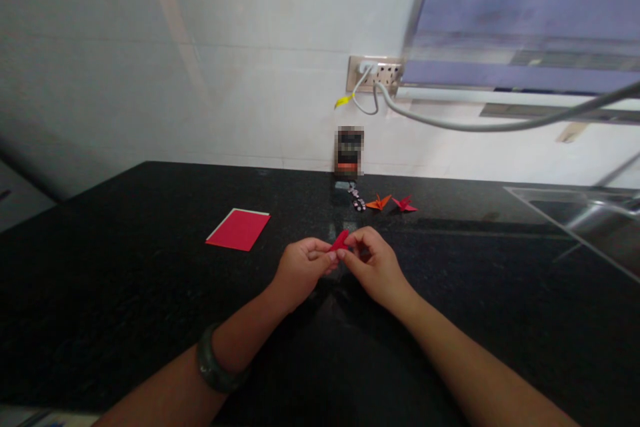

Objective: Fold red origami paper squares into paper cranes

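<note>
Between my two hands is a small piece of folded red paper point(341, 240), held a little above the dark countertop. My left hand point(304, 269) pinches it from the left, thumb on top and fingers beneath. From the right, my right hand point(374, 263) grips its other side between thumb and index finger. Part of the paper is hidden by the fingers. A stack of red square paper point(239, 229) with a pale edge lies to the left. Beyond my right hand sit an orange paper crane point(379, 202) and a red paper crane point(405, 204).
The black countertop point(150, 280) runs back to a tiled wall. A blurred dark box point(349, 151) stands against the wall, with a patterned strap point(357, 199) in front. A metal sink point(600, 220) is at the right. A grey cable point(465, 125) hangs from the wall socket point(385, 75).
</note>
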`<state>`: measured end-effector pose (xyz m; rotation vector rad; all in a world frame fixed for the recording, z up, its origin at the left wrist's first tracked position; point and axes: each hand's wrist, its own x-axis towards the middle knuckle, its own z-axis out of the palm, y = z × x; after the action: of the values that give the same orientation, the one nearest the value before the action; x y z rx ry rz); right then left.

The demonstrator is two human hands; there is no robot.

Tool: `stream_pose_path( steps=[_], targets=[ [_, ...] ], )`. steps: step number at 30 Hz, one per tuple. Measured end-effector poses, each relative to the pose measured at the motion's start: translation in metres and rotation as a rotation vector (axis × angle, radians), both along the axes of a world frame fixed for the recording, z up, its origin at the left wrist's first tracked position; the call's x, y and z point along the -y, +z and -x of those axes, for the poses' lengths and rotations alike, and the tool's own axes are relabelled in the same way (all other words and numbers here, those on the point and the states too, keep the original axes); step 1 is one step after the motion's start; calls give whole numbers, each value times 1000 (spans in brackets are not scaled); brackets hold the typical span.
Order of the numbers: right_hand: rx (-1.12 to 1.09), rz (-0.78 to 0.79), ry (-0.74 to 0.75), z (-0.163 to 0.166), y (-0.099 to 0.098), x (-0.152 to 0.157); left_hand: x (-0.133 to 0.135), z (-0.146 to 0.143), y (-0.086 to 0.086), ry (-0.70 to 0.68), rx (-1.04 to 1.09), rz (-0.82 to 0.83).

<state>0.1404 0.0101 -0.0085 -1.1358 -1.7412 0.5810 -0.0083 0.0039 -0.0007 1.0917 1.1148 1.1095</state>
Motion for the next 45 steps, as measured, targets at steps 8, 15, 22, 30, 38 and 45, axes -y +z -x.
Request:
stream_pose_path(
  steps=[8, 15, 22, 30, 38, 45],
  targets=[
    [-66, 69, -8, 0, -4, -2, 0, 0, -2, -7, 5, -1],
    [-15, -40, 46, -1, 2, -1, 1, 0, 2, -8, 23, 15],
    [-50, -123, 105, -3, 4, -2, 1, 3, 6, -69, 77, 43],
    [-43, -151, 220, -9, 8, -2, -3, 9, 4, -114, 238, 64],
    [2, -173, 271, -9, 10, -1, -3, 8, 4, -91, 96, 54],
    [-307, 217, 218, -3, 7, -2, -2, 8, 6, -71, 119, 29]
  ],
)
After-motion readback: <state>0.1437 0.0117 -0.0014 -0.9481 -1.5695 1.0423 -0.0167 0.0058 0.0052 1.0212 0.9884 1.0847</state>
